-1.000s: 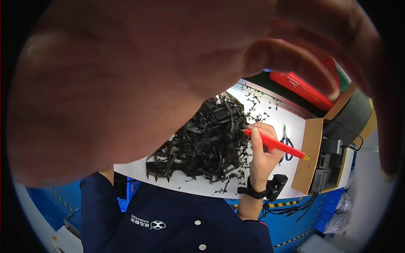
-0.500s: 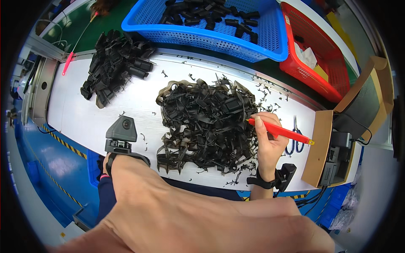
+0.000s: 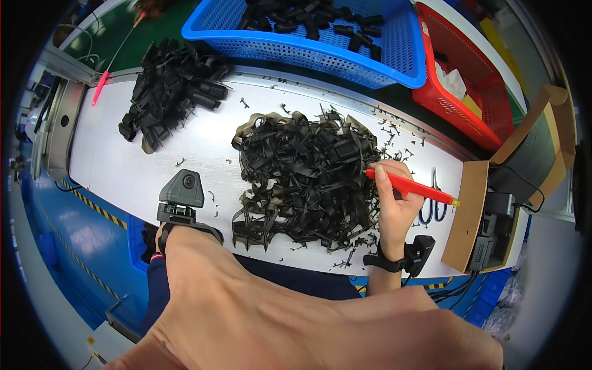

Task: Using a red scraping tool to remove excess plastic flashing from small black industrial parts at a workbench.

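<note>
My right hand (image 3: pixel 396 203) is closed around a slim red hand tool (image 3: pixel 410 187) with a yellow end; its working tip is too small to make out. The tool's left end lies over the right edge of a broad heap of black plastic scraps (image 3: pixel 308 185). My left hand (image 3: pixel 290 320) is raised close to the camera and fills the lower part of the view, blurred; its fingers are out of sight. A dark device (image 3: pixel 182 190) is strapped to my left wrist, and a similar wrist device (image 3: pixel 419 254) to my right.
A pile of black plastic parts (image 3: pixel 172 92) lies at the far left. Behind stand a blue basket (image 3: pixel 308 52) holding black parts and a red basket (image 3: pixel 456 105). Scissors (image 3: pixel 439 211) lie right of my hand, beside a cardboard box (image 3: pixel 465 216). Small black bits dot the white table (image 3: pixel 123 166).
The whole view has shifted slightly, with the table's things sitting a little more to the right. My right hand keeps its grip on the red tool; my left hand stays raised close to the camera.
</note>
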Motion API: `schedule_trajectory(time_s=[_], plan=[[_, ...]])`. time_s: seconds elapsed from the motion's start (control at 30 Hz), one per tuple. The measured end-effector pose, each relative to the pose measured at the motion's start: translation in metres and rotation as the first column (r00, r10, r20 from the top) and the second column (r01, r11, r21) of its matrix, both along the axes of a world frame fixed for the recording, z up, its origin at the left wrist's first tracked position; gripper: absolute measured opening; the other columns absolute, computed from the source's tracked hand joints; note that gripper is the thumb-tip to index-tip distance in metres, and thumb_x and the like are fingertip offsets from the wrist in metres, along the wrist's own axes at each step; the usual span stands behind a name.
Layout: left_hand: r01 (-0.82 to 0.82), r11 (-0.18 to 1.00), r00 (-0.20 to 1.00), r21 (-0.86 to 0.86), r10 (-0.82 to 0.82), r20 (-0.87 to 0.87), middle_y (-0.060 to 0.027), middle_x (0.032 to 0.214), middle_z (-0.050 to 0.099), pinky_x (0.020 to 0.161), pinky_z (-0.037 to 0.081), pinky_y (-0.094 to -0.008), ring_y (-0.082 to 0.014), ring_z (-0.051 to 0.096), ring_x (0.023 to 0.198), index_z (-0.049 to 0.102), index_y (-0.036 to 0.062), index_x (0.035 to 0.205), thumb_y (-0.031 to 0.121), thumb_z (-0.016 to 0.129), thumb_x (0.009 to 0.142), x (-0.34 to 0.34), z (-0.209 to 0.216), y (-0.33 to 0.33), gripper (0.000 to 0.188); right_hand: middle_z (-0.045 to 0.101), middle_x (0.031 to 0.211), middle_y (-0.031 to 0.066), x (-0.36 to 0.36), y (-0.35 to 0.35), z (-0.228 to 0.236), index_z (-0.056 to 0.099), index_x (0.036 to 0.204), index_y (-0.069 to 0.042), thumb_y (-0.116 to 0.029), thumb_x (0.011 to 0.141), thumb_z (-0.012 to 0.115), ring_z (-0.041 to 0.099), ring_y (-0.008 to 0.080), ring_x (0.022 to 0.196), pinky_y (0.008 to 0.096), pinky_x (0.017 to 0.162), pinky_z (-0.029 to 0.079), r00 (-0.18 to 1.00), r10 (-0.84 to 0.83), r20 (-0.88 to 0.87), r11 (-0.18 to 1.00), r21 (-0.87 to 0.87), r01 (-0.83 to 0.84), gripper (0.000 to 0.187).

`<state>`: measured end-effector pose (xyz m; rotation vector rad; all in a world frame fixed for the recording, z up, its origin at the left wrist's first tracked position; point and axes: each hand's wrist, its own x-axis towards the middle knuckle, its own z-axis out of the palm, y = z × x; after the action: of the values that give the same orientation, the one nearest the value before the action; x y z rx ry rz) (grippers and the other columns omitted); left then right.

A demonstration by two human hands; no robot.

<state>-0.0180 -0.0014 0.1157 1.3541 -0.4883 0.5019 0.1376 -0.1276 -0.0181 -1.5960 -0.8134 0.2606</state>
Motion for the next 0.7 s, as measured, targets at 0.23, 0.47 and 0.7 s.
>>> schedule_trajectory(time_s=[0.23,0.47,0.7], plan=[[-0.444,0.885,0.856,0.140,0.465,-0.224,-0.0154,0.082,0.059,0.067,0.044,-0.0285,-0.0197,0.055,0.075,0.061,-0.0020,0.081,0.031,0.044,0.094,0.031,-0.050,0.025,0.039,0.058,0.089,0.0084,0.001,-0.002,0.001,0.065,0.088,0.003,-0.007,0.084,0.061,0.053,0.0115,0.077,0.0220,0.068,0.042,0.990,-0.136,0.038,0.986,0.098,0.132,0.012],[-0.352,0.225,0.622,0.909,0.781,0.048,-0.0098,0.098,0.057,0.080,0.043,-0.0352,-0.0276,0.051,0.093,0.063,0.0004,0.090,0.014,0.070,0.072,0.065,-0.138,0.020,0.024,0.057,0.092,0.0129,0.005,-0.007,0.002,0.061,0.089,0.008,-0.005,0.088,0.054,0.054,0.0155,0.078,0.0260,0.069,0.045,0.982,-0.051,-0.180,0.985,0.151,0.079,0.015],[-0.531,0.549,0.682,0.645,0.729,-0.060,-0.0094,0.095,0.062,0.075,0.046,-0.0315,-0.0245,0.057,0.086,0.061,0.0004,0.090,-0.001,0.073,0.060,0.052,-0.118,0.023,0.032,0.048,0.118,0.0202,0.010,-0.010,0.006,0.062,0.088,0.001,-0.014,0.088,0.054,0.050,0.0239,0.103,0.0333,0.092,0.038,0.947,0.142,-0.289,0.956,0.287,-0.056,0.017]])
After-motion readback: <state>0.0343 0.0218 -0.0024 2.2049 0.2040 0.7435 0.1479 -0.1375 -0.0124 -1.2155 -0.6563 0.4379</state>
